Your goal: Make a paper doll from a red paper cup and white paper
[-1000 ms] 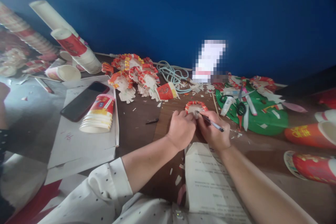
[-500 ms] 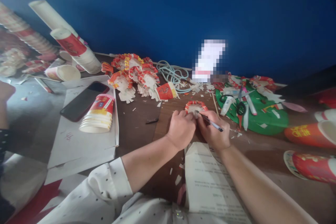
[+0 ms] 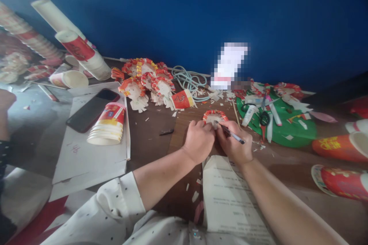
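A paper-cup craft (image 3: 213,116) with a white middle and a curled red-and-white rim lies on the brown table, partly hidden by my fingers. My left hand (image 3: 199,141) is closed on its near left side, fingers curled. My right hand (image 3: 234,141) grips a pen (image 3: 233,134), its tip pointing down at the craft's white part and its back end slanting toward the lower right. Left of my hands rests a black pen cap (image 3: 166,132). A printed sheet of paper (image 3: 227,199) lies beneath my right forearm.
Similar crafts (image 3: 149,78) are heaped at the back beside a coiled pale-blue cord (image 3: 188,78). Stacked cups (image 3: 107,124) and a phone (image 3: 89,111) lie on white cardboard (image 3: 94,160). Scissors (image 3: 263,113) and markers sit on a green mat (image 3: 299,136). Orange cups (image 3: 339,147) lie rightward.
My hands and the craft hold nearly the same place. The pen has shifted very slightly in my right hand.
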A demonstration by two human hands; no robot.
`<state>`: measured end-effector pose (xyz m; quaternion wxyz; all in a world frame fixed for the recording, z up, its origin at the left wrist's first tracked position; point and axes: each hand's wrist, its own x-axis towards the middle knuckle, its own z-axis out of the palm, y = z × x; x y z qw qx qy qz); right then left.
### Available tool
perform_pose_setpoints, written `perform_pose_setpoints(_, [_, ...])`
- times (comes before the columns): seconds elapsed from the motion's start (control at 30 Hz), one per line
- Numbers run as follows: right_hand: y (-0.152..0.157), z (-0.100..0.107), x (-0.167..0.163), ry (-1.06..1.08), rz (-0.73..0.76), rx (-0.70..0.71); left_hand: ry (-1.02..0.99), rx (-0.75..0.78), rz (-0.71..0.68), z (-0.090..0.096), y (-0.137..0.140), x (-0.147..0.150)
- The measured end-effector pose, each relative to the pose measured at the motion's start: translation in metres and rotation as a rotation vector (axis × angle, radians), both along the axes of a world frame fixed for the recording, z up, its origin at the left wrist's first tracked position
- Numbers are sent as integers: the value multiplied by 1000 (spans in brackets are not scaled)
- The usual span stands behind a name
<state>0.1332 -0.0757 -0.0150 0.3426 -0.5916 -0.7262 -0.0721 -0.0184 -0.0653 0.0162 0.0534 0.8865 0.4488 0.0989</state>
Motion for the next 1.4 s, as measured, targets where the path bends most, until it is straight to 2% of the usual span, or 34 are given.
perform_pose_setpoints(1.23, [0,1,-1,20,5,-28,15,-19,-6,3,0,-1])
perform_pose_setpoints(1.4, [0,0,-2,12,-6,2,6,-4,-3,1,0,-1])
